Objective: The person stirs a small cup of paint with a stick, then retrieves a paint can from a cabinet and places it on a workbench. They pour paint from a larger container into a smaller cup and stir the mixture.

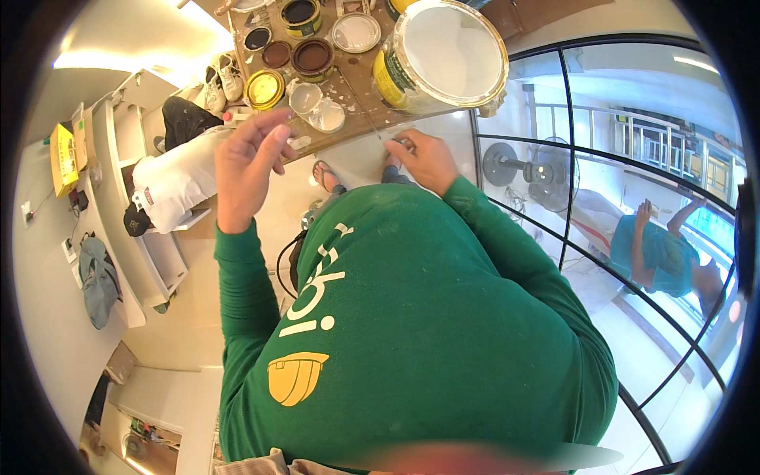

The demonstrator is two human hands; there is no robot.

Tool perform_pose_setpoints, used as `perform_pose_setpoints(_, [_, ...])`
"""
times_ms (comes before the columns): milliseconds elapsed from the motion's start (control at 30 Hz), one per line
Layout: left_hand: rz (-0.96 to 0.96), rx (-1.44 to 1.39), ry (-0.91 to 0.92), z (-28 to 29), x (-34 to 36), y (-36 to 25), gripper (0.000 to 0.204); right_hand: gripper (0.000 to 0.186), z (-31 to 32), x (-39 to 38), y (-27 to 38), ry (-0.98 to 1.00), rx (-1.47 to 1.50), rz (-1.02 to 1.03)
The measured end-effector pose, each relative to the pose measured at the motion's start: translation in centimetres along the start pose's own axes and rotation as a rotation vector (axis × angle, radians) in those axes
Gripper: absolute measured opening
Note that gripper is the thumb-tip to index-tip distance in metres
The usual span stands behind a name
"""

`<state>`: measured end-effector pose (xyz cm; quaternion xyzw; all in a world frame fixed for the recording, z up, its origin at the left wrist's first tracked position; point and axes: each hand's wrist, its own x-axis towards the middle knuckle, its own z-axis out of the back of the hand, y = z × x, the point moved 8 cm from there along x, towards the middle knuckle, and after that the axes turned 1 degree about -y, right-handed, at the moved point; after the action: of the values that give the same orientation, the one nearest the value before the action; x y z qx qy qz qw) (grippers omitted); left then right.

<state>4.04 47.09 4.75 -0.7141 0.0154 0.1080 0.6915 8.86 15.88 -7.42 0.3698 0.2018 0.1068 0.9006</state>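
My left hand (pixel 252 162) is raised in front of the table's near edge, fingers apart and empty. My right hand (pixel 426 160) pinches the end of a thin dark stick (pixel 361 103), whose other end reaches over the table toward the paint cans. Its exact kind is too small to tell. Beyond my left hand stand a yellow-rimmed can (pixel 265 89) and two small white-stained cups, one a pale cup (pixel 305 99) and one a white cup (pixel 327 117). A can of brown paint (pixel 313 57) sits behind them. A large tub with a white top (pixel 450 55) stands beyond my right hand.
On the brown worktable (pixel 348 131) are more tins, among them a dark paint can (pixel 301 14) and a whitish lid (pixel 355 33). To the left a person in a white shirt (pixel 176 176) bends by white shelving (pixel 158 257). Black-framed glass panes (pixel 522 150) and a fan (pixel 546 174) lie right.
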Motion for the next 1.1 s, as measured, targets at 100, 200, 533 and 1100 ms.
perform_pose_setpoints(100, [0.034, -0.070, 0.009, 0.3, -1.7, 2.4, 0.032, 0.047, -3.2, 3.3, 0.8, 0.081, -0.121, -0.053])
perform_pose_setpoints(200, [0.101, -0.096, 0.057, -0.5, -2.8, 4.9, 0.033, 0.048, -4.1, 3.8, 1.8, 0.036, -0.074, 0.022])
perform_pose_setpoints(533, [0.294, -0.003, 0.179, -5.5, -2.6, 8.9, 0.037, 0.031, -2.0, -6.5, 5.2, 0.023, 0.381, -0.069])
perform_pose_setpoints(1100, [-0.242, 0.698, 0.067, -6.8, -5.7, 1.2, 0.026, 0.027, 4.5, 0.5, 16.5, 0.072, 0.324, 0.347])
